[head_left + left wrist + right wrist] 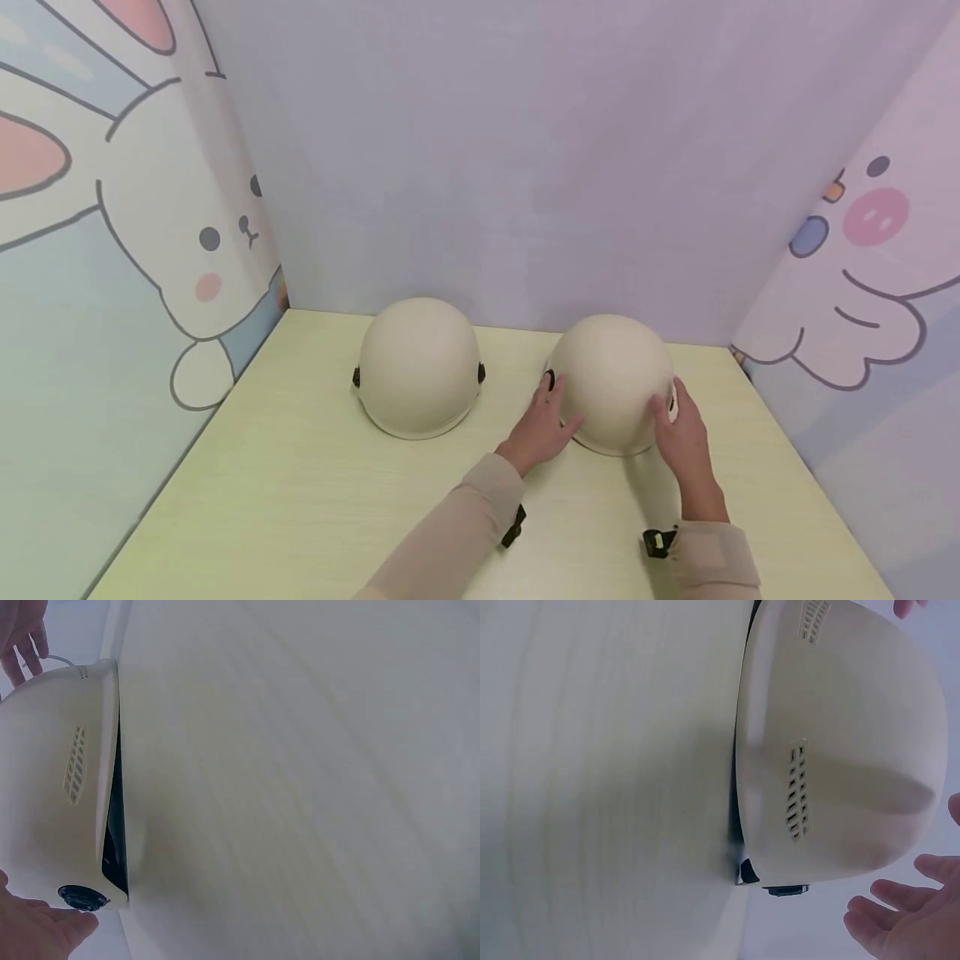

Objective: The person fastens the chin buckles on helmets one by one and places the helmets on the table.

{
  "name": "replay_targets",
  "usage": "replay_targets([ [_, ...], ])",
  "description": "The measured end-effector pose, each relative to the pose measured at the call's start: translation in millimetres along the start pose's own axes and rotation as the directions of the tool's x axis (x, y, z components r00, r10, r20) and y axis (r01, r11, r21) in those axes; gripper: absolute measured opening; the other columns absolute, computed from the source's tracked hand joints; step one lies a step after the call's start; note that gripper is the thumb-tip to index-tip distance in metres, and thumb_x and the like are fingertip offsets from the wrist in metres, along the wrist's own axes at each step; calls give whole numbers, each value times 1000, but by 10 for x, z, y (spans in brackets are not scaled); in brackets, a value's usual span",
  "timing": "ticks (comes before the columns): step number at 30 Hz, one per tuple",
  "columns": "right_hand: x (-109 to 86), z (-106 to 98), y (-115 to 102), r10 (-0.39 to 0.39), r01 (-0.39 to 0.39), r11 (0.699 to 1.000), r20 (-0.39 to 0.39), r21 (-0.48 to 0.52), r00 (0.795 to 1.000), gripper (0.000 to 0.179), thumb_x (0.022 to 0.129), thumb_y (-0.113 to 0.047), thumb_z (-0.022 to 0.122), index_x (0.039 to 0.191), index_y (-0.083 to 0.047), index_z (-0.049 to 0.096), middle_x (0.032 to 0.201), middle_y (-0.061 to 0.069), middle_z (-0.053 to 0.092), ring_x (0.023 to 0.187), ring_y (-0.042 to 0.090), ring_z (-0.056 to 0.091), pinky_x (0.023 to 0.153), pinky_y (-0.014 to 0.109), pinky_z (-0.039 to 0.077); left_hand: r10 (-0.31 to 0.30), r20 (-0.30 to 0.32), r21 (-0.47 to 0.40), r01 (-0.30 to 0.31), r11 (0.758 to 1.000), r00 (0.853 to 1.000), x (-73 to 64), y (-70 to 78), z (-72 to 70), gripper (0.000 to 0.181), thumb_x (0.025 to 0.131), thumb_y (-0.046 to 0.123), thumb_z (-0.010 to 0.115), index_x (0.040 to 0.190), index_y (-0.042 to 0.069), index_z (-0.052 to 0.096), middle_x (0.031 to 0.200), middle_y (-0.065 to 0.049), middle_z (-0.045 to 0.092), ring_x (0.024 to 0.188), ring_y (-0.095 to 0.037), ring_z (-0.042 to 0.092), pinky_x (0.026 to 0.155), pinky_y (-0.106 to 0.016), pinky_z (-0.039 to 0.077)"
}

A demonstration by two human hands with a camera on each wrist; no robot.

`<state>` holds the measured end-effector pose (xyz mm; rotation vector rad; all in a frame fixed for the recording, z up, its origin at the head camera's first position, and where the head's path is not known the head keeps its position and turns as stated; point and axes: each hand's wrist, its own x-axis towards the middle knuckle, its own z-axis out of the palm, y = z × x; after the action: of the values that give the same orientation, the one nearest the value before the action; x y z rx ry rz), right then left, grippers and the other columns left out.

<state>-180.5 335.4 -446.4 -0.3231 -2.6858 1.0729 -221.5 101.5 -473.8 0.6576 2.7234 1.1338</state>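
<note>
Helmet (613, 375), pale and dome-up, sits to the right of the second helmet (418, 367), well apart from it, its rim down on the table (300, 475). We take that placing to be for steadiness: the broad rim makes a base, where the rounded crown would probably rock. On the side facing the second helmet lies our left hand (542, 425), fingers spread and barely bent, thumb apart; they are at the black fitting (82, 898), seemingly touching it, but wrap round nothing. Farther from the second helmet, across the shell, is our right hand (684, 427), its fingers loosely extended and parted. From the right wrist we see a gap between those fingers and the shell, so they have hold of nothing; whether the thumb makes contact we cannot tell. Such a smooth curve offers little to pinch, which is likely why our hands flank it, one opposite the other, so that any pressure would balance. Dark space shows beneath the rim near the fitting; we cannot say whether that means a slight tilt or just a curved edge. The second helmet stands likewise dome-up, untouched.
</note>
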Motion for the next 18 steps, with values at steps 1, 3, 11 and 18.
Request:
replay_targets([
  [1, 2, 0, 14, 22, -22, 1000, 10, 16, 1000, 68, 106, -41, 31, 155, 1, 9, 152, 34, 17, 138, 51, 16, 108, 61, 16, 4, 2, -4, -4, 1000, 1000, 10, 3, 3, 75, 101, 48, 47, 158, 15, 11, 160, -17, 7, 143, -31, 21, 106, -45, 34],
  [3, 6, 1, 37, 60, -62, 997, 31, 48, 998, 69, 106, -44, 28, 155, -1, 5, 152, 34, 15, 137, 53, 18, 108, 62, 17, 12, -1, -23, -12, 1000, 1000, 27, 18, 7, 76, 101, 47, 48, 158, 15, 11, 160, -18, 7, 143, -32, 20, 107, -46, 32],
  [11, 38, 32, 119, 182, -195, 971, 100, 141, 978, 75, 103, -54, 22, 156, -6, -1, 155, 30, 10, 138, 51, 18, 109, 60, 16, -33, 10, -84, 33, 996, 999, 78, 118, 26, 77, 100, 50, 47, 159, 23, 5, 162, -12, 2, 141, -34, 23, 103, -49, 36],
  [18, 79, 36, 163, 216, -242, 954, 152, 178, 964, 79, 101, -59, 18, 156, -6, -4, 156, 29, 8, 140, 50, 10, 110, 61, 11, -35, -1, -109, 34, 993, 999, 119, 160, 55, 77, 99, 52, 47, 159, 26, 5, 162, -10, 3, 139, -33, 29, 100, -47, 40],
])
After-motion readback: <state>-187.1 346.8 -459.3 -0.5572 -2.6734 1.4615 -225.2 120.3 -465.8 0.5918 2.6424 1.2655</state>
